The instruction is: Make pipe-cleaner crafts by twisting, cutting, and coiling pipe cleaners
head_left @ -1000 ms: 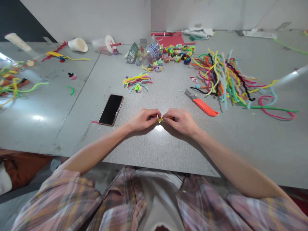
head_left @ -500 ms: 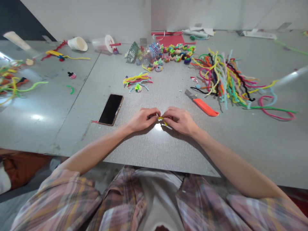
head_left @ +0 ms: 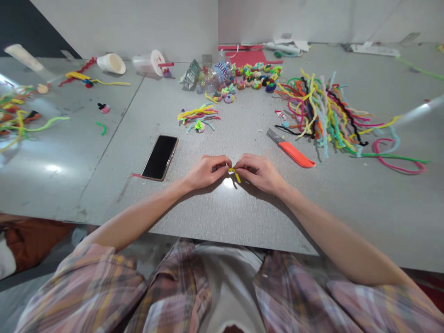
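Observation:
A short yellow fuzzy stem (head_left: 237,176) is pinched between my two hands, just above the grey table, with one end hanging down toward me. My left hand (head_left: 208,171) holds its left part between thumb and fingertips. From the other side my right hand (head_left: 259,173) pinches the same piece, the fingertips of both hands nearly touching. A black phone (head_left: 160,157) lies left of my left hand. To the right of my right hand rests a cutter with an orange handle (head_left: 296,154). Small parts of the yellow piece are hidden by my fingers.
Behind my hands lies a small bundle of coloured stems (head_left: 199,115). A large pile of stems (head_left: 322,111) spreads at the right. Farther back are small colourful figures (head_left: 256,76), a clear plastic bottle (head_left: 217,76), a green packet (head_left: 190,75) and cups (head_left: 111,63).
The loose end of the yellow stem now hangs lower and more toward me, beside the right fingertips. Both hands have stayed almost in place.

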Motion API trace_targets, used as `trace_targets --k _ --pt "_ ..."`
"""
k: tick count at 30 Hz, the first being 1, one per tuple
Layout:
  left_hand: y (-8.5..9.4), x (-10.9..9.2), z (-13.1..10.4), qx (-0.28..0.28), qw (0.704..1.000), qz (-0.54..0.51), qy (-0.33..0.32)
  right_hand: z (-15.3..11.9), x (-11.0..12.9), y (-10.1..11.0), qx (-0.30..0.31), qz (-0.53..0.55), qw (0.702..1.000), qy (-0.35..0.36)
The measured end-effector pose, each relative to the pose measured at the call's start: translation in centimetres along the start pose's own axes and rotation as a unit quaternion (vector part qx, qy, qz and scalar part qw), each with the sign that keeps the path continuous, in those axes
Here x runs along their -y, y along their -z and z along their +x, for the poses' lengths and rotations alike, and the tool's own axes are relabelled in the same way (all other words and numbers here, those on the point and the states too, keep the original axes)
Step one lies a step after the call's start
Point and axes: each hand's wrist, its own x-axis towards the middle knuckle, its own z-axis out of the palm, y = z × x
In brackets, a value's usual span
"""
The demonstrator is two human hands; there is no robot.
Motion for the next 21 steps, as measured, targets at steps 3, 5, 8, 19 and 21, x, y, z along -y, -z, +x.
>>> trace_targets --k 3,5,8,19,21 --pt "0.0 -0.08 -0.04 0.002 1.0 -0.002 0.002 -0.02 0.07 0.01 0.0 0.003 1.0 -0.002" --pt "-0.01 -0.15 -0.06 0.003 1.0 -0.004 0.002 -0.03 0.16 -0.02 0.002 0.004 1.0 -0.003" --pt "-0.03 -0.2 -0.11 0.007 1.0 -0.005 0.004 -0.07 0.21 -0.13 0.01 -0.002 1.0 -0.005" --pt "-0.11 -0.03 -0.19 0.024 1.0 -0.013 -0.014 -0.4 0.51 -0.43 0.019 -0.057 0.998 0.004" --pt "-0.18 0.01 -0.22 0.023 1.0 -0.011 -0.018 -0.5 0.72 -0.52 0.017 -0.065 0.998 -0.002"
